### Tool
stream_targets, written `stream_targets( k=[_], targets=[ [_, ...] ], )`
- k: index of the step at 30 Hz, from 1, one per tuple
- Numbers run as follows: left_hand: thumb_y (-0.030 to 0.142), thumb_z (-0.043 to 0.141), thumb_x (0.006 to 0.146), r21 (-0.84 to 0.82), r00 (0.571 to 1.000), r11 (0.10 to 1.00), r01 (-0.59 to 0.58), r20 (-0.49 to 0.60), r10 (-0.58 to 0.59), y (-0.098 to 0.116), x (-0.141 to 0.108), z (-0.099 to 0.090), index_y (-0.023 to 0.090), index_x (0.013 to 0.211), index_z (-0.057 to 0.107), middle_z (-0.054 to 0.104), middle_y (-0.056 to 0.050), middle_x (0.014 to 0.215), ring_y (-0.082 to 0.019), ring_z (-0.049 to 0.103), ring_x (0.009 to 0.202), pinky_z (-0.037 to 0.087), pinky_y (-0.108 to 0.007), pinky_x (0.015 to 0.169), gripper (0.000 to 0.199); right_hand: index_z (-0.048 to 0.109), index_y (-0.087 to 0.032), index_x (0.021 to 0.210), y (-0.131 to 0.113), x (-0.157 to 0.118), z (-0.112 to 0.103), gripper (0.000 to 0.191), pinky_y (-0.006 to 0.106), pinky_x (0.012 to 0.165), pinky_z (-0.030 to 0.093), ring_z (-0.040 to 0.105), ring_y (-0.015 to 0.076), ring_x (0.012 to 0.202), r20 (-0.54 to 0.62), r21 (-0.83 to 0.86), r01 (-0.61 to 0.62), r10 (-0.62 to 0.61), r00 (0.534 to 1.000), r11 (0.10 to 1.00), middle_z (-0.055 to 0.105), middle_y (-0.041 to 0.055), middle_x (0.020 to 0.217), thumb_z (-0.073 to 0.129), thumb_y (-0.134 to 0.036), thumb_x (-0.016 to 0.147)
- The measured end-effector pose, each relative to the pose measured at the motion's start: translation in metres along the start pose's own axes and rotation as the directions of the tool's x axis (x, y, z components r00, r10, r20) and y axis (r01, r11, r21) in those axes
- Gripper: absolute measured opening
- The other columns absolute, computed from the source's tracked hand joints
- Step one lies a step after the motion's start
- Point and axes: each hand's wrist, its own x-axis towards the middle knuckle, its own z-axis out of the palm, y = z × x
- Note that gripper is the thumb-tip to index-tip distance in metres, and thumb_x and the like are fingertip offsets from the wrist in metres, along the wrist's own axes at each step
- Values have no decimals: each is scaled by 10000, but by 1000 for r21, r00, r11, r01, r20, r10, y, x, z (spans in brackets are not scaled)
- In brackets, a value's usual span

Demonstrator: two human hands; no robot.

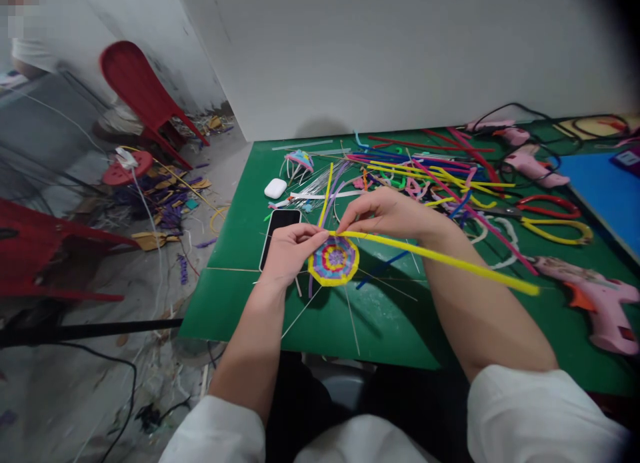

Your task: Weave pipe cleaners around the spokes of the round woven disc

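Note:
A round woven disc [334,259] in yellow, blue, red and purple rings hangs over the green table, thin spokes sticking out all round it. My left hand [299,241] pinches its upper left rim between thumb and finger. At the top of the rim, my right hand [383,213] has its fingers closed on a long yellow pipe cleaner [450,259]. The strip runs from the disc's edge to the right, across my right forearm. Another yellow end rises above the disc, between my hands. My fingertips partly hide the contact with the rim.
Behind my hands lies a heap of coloured pipe cleaners [425,169]. A phone [280,231] and a white earbud case [275,188] are at left. Scissors [550,223] and pink glue guns [595,303] lie at right. Red chairs [145,89] stand beyond the table's left edge.

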Motion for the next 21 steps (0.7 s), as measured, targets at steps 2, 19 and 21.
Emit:
stream_targets(
  k=[2,19,21],
  targets=[
    [278,772,576,-8,1000,1000,9,2,-9,-1,1,0,152,646,676,674,-7,657,-87,580,549,485,-203,544,173,710,-165,791,0,0,-1,152,195,550,425,583,96,634,-4,-49,-12,12,1000,999,671,7,704,614,-277,751],
    [338,775,555,10,996,997,83,13,-83,2,-1,1,140,647,667,643,-9,602,-102,565,527,472,-230,518,244,689,-149,708,32,13,12,168,273,698,502,611,143,780,-5,424,100,-108,994,900,657,46,842,746,-294,647],
    [328,781,550,-21,996,996,92,20,-92,3,-1,0,142,636,668,645,-8,608,-98,566,532,474,-229,530,234,686,-146,690,33,15,15,171,271,694,499,606,142,780,-32,477,104,-101,994,873,655,43,837,772,-272,613]
  ],
)
